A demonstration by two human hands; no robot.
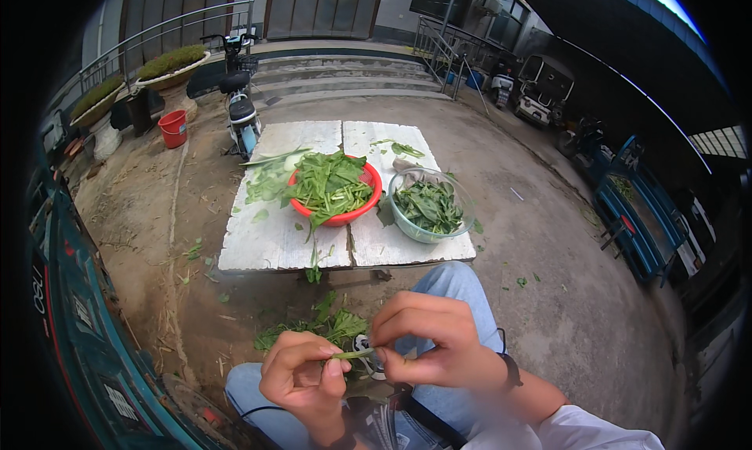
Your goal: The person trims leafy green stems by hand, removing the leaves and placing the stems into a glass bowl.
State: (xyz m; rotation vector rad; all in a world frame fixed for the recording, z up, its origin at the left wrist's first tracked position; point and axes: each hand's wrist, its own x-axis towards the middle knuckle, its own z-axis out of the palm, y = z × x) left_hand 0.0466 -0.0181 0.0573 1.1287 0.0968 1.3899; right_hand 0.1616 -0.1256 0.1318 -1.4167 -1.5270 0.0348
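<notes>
Above my lap, a short green vegetable stem (354,354) is pinched between my two hands. My left hand (304,375) grips one end between thumb and fingers. The other end is between the thumb and fingers of my right hand (429,342), whose wrist wears a dark band. Ahead on a low white table (282,250) stands a red basket (377,195) heaped with leafy greens (333,180). To its right is a clear bowl (419,232) holding darker green leaves (429,206). Loose greens (345,325) lie on the ground below the table's near edge.
Close on my left is a dark green vehicle side (86,356). Past the table stand an electric scooter (241,113), a red bucket (173,129) and stone planters (171,78) by the steps (345,78). A blue cart (638,215) is at the right.
</notes>
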